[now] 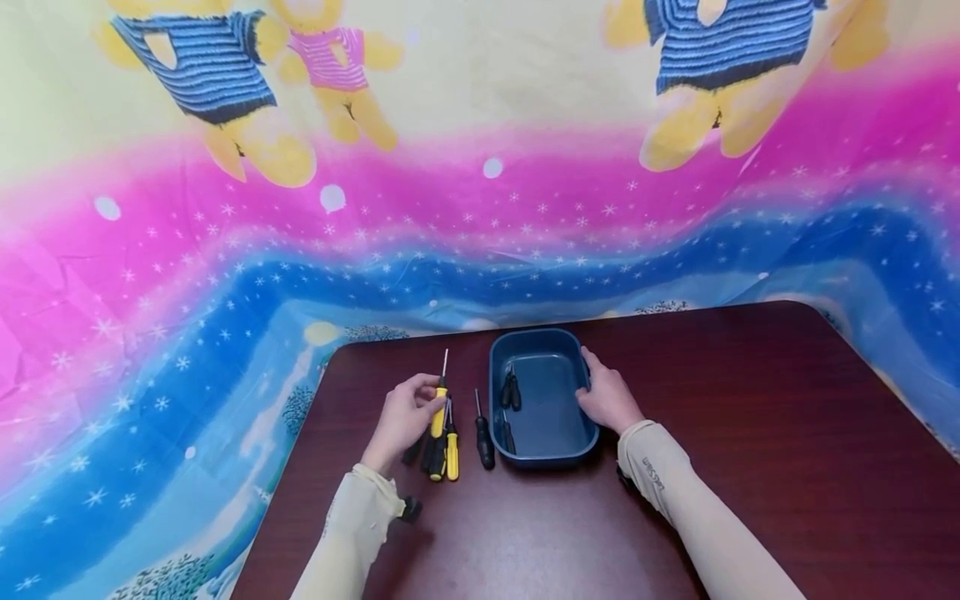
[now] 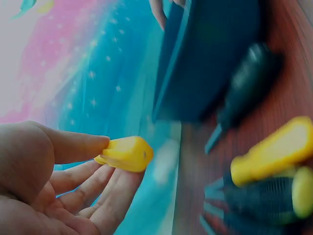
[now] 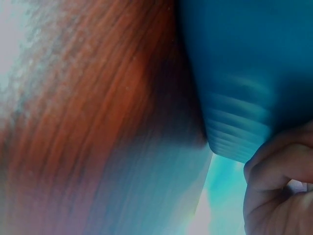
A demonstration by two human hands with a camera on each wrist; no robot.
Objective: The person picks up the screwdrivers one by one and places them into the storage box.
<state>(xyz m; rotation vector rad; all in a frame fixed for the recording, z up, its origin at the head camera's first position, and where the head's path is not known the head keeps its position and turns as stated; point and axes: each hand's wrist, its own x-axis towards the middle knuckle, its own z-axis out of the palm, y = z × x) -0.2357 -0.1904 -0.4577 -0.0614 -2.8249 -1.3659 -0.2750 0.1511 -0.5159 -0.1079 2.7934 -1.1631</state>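
In the head view, my left hand (image 1: 403, 421) pinches a yellow-handled screwdriver (image 1: 439, 410) between thumb and fingers, its shaft pointing up and away. The left wrist view shows the butt of that yellow handle (image 2: 131, 153) raised above the table. My right hand (image 1: 611, 402) grips the right side of a dark blue plastic bin (image 1: 555, 387), thumb at the rim. Curled fingers (image 3: 274, 171) show against the bin's outer wall in the right wrist view. Inside the bin, a few small black screwdrivers (image 1: 514, 393) lie along its left side.
Left of the bin, a black screwdriver (image 1: 484, 442) lies on the dark red wooden table (image 1: 750, 417). Beside it is a cluster with a yellow screwdriver (image 1: 452, 457) and several black-handled ones, partly under my left hand. A printed curtain (image 1: 480, 192) hangs behind the table's far edge.
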